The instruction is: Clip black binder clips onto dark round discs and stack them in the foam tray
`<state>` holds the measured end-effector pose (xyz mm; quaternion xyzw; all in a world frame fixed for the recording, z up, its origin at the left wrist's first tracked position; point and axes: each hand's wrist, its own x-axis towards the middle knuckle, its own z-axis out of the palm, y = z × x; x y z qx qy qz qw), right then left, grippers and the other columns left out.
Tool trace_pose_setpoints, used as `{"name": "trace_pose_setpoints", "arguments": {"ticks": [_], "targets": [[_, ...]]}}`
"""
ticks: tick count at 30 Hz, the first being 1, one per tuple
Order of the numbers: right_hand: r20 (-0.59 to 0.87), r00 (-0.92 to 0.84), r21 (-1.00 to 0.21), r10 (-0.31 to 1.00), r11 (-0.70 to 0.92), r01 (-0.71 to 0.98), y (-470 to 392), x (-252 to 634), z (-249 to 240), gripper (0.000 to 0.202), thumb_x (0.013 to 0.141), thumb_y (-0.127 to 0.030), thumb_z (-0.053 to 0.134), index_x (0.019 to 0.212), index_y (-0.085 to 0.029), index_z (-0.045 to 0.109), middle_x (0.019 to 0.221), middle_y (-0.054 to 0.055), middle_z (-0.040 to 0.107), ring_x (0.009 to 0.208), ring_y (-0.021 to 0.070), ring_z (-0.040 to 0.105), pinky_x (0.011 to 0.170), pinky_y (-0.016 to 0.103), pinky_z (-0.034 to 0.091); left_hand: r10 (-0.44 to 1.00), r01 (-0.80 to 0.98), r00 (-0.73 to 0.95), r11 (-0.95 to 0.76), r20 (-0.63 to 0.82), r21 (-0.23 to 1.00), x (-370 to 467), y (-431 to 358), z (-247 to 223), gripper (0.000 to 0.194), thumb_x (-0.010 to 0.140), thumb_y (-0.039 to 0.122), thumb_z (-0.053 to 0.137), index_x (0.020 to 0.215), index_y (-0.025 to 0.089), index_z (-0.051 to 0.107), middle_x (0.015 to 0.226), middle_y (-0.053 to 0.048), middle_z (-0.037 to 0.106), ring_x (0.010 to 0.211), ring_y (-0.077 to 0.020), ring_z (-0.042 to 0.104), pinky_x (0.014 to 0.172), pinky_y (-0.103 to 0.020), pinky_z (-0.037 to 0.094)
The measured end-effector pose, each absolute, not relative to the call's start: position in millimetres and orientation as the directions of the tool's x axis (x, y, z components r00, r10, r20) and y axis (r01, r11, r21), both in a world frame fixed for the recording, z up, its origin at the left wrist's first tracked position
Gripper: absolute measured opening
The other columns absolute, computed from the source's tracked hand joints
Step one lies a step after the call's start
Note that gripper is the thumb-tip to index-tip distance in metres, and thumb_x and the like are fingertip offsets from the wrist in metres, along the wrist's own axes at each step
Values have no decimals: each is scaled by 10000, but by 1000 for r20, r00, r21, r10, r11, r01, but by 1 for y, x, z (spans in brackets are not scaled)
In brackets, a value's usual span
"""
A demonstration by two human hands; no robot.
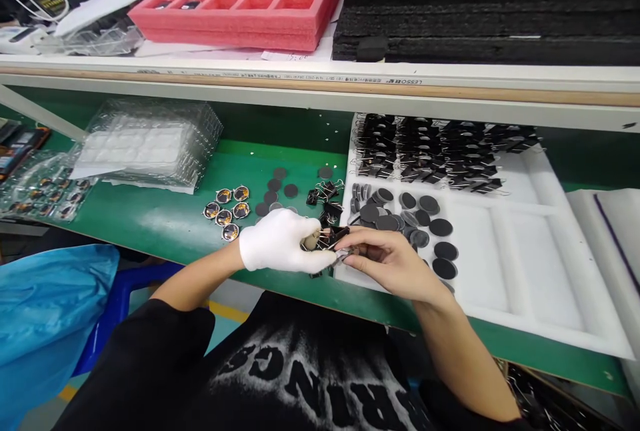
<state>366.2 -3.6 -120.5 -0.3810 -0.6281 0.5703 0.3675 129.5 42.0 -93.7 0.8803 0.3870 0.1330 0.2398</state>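
Note:
Over the front of the bench, my left hand (283, 241), in a white glove, is closed around a black binder clip (339, 234) with wire handles. Bare, my right hand (387, 259) meets it there, thumb and fingers pinched on a small silvery piece (343, 254) that the fingers partly hide. Whether the clip grips this piece I cannot tell. More loose black binder clips (327, 191) lie just beyond the hands. Round watch-like pieces (223, 217) with dark and orange faces sit left of my glove. Dark discs (273, 184) are scattered behind it.
A white foam tray (487, 251) on the right carries rows of binder clips (420, 151) and dark grey discs (443, 268). Clear plastic trays (150, 141) are stacked at left. A shelf edge (300, 84) crosses above, bearing a pink foam tray (230, 21) and black foam sheets (480, 4).

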Motion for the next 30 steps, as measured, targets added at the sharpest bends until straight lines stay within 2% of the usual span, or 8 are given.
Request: {"name": "trace_pose_setpoints", "arguments": {"ticks": [3, 7, 12, 16, 20, 23, 26, 30], "targets": [[14, -270, -999, 963, 2, -46, -1, 367, -127, 150, 874, -332, 764, 1015, -282, 778, 1212, 69, 703, 802, 160, 658, 665, 319, 575, 792, 634, 610, -507, 27, 584, 128, 44, -94, 384, 830, 414, 613, 609, 216, 368, 506, 68, 423, 481, -82, 373, 514, -252, 301], [-154, 44, -931, 987, -131, -340, 9, 359, -139, 256, 829, -395, 813, 1044, -285, 729, 966, 22, 749, 812, 157, 680, 708, 303, 588, 826, 628, 562, -399, -34, 668, 128, 43, -98, 386, 879, 401, 570, 608, 208, 375, 512, 75, 390, 502, -76, 359, 510, -241, 289], [-317, 12, -812, 948, -265, -519, 13, 345, -144, 332, 709, -367, 912, 977, -252, 753, 898, -2, 747, 717, 104, 648, 665, 230, 570, 837, 584, 531, -250, -131, 772, 132, 38, -110, 401, 917, 446, 543, 638, 198, 396, 526, 77, 413, 512, -70, 381, 509, -226, 299], [-319, -14, -814, 948, -281, -509, 9, 338, -143, 339, 680, -357, 935, 955, -244, 770, 886, 1, 755, 760, 111, 667, 683, 220, 567, 858, 587, 483, -168, -176, 792, 135, 32, -120, 410, 924, 474, 543, 648, 192, 432, 536, 73, 435, 523, -73, 395, 514, -230, 291], [-306, -7, -822, 952, -267, -503, 7, 334, -144, 321, 692, -379, 924, 942, -254, 767, 907, 7, 764, 780, 134, 673, 718, 267, 574, 875, 577, 450, -133, -178, 806, 135, 27, -124, 404, 916, 487, 561, 663, 192, 450, 548, 71, 449, 538, -81, 419, 526, -228, 305], [-265, 12, -824, 964, -220, -522, 7, 335, -146, 283, 735, -372, 891, 964, -263, 766, 957, 10, 758, 839, 143, 674, 805, 301, 579, 825, 552, 550, -242, -130, 798, 129, 38, -120, 362, 948, 491, 505, 762, 190, 576, 621, 46, 559, 582, -102, 503, 576, -236, 368], [-252, 99, -779, 963, -142, -611, 9, 339, -147, 190, 798, -364, 830, 951, -281, 753, 1003, 8, 736, 904, 157, 673, 861, 344, 583, 825, 641, 564, -398, -50, 656, 126, 69, -118, 477, 1005, 528, 370, 863, 187, 671, 720, -8, 659, 661, -145, 592, 641, -269, 402], [-304, 203, -731, 931, -92, -676, 11, 346, -146, 128, 841, -388, 762, 849, -275, 704, 952, 15, 716, 882, 174, 667, 824, 370, 582, 887, 872, 462, -455, 4, 179, 139, 117, -130, 574, 945, 665, 446, 795, 163, 680, 672, -71, 669, 672, -230, 640, 615, -300, 352]]}}
